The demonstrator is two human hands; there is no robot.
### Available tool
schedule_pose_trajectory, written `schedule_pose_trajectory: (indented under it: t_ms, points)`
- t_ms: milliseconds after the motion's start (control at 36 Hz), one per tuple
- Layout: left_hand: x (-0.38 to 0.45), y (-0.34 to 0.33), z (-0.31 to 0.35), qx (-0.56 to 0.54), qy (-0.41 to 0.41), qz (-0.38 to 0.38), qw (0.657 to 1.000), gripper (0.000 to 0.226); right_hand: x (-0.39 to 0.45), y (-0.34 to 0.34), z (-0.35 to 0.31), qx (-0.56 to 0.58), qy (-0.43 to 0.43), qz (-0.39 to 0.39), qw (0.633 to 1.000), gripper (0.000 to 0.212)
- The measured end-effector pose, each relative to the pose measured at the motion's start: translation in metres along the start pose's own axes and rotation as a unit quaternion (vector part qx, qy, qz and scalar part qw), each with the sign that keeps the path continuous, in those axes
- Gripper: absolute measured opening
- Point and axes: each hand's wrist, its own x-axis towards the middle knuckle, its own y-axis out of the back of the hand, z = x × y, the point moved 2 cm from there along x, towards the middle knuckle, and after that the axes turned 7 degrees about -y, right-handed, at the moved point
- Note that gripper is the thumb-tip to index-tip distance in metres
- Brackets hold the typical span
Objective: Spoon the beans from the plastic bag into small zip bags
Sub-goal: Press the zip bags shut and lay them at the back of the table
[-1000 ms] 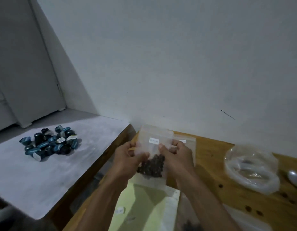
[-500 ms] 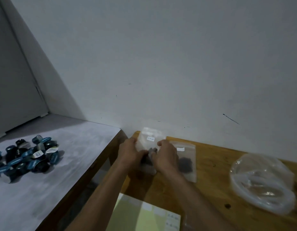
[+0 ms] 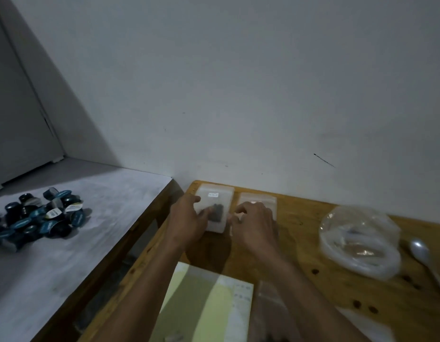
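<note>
Hands — left [image 3: 189, 219], right [image 3: 254, 222] — flat on two zip bags [image 3: 217, 197].

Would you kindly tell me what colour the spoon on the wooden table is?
White spoon, clearest in the head view.

Two zip bags [image 3: 216, 208] side by side at wall; plastic bag [image 3: 359, 240] right, spoon [image 3: 422, 253] beyond.

On the wooden table [image 3: 300, 245], the left hand [image 3: 189, 222] rests on a small zip bag [image 3: 217, 206] of dark beans [image 3: 217, 213], the right hand [image 3: 253, 224] over a second bag [image 3: 259, 199] beside it.
</note>
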Motion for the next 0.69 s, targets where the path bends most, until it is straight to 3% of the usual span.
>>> schedule_pose_trajectory:
  t_ms: [139, 250, 444, 583, 639, 694]
  points:
    - [-0.048, 0.011, 0.031, -0.016, -0.050, 0.001, 0.999, 0.047, -0.033, 0.047, 0.034, 0.061, 0.017, -0.038, 0.997, 0.013]
    - [-0.090, 0.005, 0.053, -0.042, -0.076, -0.014, 0.996, 0.043, -0.065, 0.084, 0.068, 0.056, 0.017, -0.076, 0.995, 0.022]
    - [-0.150, -0.025, 0.100, -0.095, -0.109, -0.069, 0.987, 0.037, -0.115, 0.134, 0.140, -0.011, -0.060, -0.043, 0.997, 0.033]
    - [-0.178, -0.067, 0.129, -0.026, -0.126, -0.138, 0.982, 0.037, -0.141, 0.154, 0.183, -0.025, -0.153, -0.053, 0.986, 0.034]
    - [-0.185, -0.084, 0.133, 0.024, -0.124, -0.169, 0.978, 0.034, -0.149, 0.158, 0.190, -0.007, -0.161, -0.073, 0.984, 0.022]
    - [-0.189, -0.096, 0.137, 0.065, -0.125, -0.184, 0.973, 0.036, -0.153, 0.158, 0.194, -0.007, -0.166, -0.079, 0.983, 0.028]
